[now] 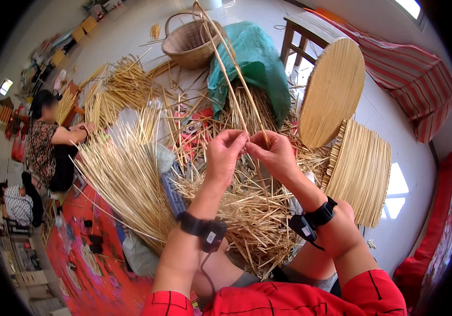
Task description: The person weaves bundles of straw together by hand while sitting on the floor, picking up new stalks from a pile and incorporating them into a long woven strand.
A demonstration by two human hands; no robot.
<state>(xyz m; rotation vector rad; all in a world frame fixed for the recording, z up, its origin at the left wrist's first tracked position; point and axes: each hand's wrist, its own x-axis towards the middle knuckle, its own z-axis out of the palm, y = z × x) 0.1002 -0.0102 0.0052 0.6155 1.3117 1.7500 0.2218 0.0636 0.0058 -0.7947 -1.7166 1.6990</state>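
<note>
Two long pale straw stalks [232,66] run up and away from my hands, side by side and meeting near their far ends. My left hand [225,152] pinches one of them between thumb and fingers. Right beside it, my right hand [274,152] pinches the other, and the fingertips of both hands almost touch. A thin brownish end hangs below my fingers. Beneath my hands, a heap of cut straw pieces [257,226] spreads around my legs. To the left lies a large fanned bundle of straw stalks [131,168].
A wicker basket [191,47] and a green sack [247,47] over straw stand beyond my hands. At right are an oval straw board [334,92] and a rectangular straw panel [360,174]. A co-worker [52,139] sits at left, near another person [21,203]. A red mat [83,247] covers the left floor.
</note>
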